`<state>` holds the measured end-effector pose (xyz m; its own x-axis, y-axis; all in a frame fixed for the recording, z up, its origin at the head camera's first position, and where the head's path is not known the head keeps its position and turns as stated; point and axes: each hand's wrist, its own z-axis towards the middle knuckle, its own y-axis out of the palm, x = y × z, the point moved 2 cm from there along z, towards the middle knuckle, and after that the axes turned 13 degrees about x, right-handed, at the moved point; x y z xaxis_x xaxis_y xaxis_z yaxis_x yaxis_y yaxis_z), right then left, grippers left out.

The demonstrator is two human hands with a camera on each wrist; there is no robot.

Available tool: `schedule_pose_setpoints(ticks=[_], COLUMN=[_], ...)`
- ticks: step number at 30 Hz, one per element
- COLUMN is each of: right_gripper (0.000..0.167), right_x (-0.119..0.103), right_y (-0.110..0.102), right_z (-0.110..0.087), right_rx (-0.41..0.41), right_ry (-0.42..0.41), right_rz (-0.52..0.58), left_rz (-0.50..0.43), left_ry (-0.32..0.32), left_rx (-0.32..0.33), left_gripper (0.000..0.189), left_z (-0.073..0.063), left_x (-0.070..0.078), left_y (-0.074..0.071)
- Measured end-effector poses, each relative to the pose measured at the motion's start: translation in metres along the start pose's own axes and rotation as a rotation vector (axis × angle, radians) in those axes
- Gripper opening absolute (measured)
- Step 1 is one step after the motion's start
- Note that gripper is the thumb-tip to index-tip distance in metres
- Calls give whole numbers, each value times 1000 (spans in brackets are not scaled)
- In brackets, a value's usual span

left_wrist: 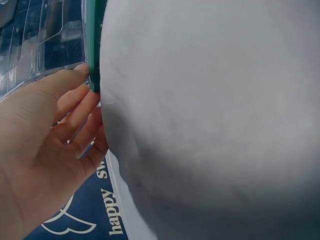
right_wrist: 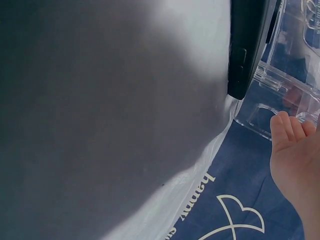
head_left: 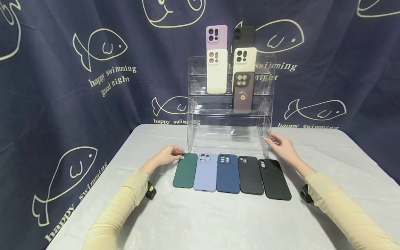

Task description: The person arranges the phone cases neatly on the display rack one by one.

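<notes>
**Left hand at green case corner, right hand by stand foot**

Basically, five phone cases lie flat in a row on the grey table (head_left: 218, 222), in front of the clear acrylic stand (head_left: 229, 133). The green case (head_left: 185, 171) is the leftmost one; its long axis runs 12-to-6, camera cutout at the 12 end.

The left hand (head_left: 166, 155) sits at about 10 o'clock from the green case, fingertips at its top-left corner. In the left wrist view the fingers (left_wrist: 80, 107) are loosely bent and touch the green edge (left_wrist: 94, 50); no pinch or wrap is visible, so I call it relaxed and touching, not gripping. This hand is clearly the nearer one to the green case.

The right hand (head_left: 282, 146) is at 12 to 1 o'clock of the far-right black case (head_left: 275, 179), just beside the stand's right foot. Its fingers look straight and hold nothing; whether they touch the acrylic I cannot tell.

Between them lie the lilac case (head_left: 205, 172), the blue case (head_left: 227, 173) and another black case (head_left: 250, 175), side by side and touching or nearly so.

Hard to see: both wrist views are mostly blurred tablecloth, with only a sliver of case edge in each. The right wrist view cuts the hand off at the frame corner. Five more cases stand on the upper shelves; the rear black one is partly hidden.
</notes>
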<state>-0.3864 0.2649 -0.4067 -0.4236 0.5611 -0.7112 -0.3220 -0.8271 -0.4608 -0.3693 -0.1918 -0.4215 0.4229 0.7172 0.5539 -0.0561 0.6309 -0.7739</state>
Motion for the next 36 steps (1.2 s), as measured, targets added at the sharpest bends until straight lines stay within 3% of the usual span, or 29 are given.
schedule_pose_setpoints(ticks=[4,11,18,23,28,36], right_gripper=[49,49,48,48,48,49], right_x=[-1,0,3,3,2,2], right_y=[0,-1,0,0,-1,0], right_z=[0,-1,0,0,-1,0], right_rx=[-4,-2,3,2,4,7], right_ry=[7,11,1,-3,-12,-16], right_rz=[-2,-17,-5,1,-5,7], left_rz=[-8,-108,-122,-121,-117,-218], left_ry=[-62,-198,-231,-207,-212,-251], left_rx=[-27,-95,-111,-76,15,95], left_gripper=[31,33,23,20,19,25], left_z=[-1,-2,-3,-2,-2,-3], left_x=[0,6,9,7,2,2], left_y=[-1,-2,-2,-3,-5,-6])
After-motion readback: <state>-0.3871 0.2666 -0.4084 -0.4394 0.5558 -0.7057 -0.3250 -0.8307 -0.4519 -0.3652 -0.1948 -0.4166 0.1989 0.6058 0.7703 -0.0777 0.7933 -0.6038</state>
